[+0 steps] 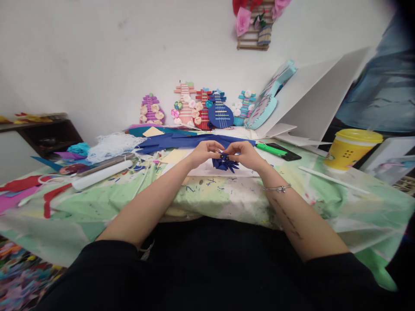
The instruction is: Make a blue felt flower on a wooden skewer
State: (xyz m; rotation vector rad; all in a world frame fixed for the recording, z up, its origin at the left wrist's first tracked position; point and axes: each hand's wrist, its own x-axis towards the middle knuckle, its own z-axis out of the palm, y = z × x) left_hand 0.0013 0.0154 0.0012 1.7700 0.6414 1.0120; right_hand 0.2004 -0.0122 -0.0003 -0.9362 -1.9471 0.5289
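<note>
Between my two hands is a dark blue craft flower (225, 163) with strip-like petals pointing down and outward. My left hand (205, 153) pinches it from the left, fingers bent over its top. From the right, my right hand (244, 154) grips it the same way, its fingertips close to those of the left. Beneath them lies a white sheet (197, 169) on the table, with small blue scraps scattered near its front edge. Dark blue paper or felt sheets (181, 141) lie just behind my hands.
A green utility knife (271, 149) rests by a black phone-like slab (287, 152). Farther right stand a yellow cup (352, 149) and a white stick (332, 179). White string (113, 146) and a white glue-gun-like tool (102, 174) lie left. Several decorated lute-shaped crafts (221, 115) lean on the wall.
</note>
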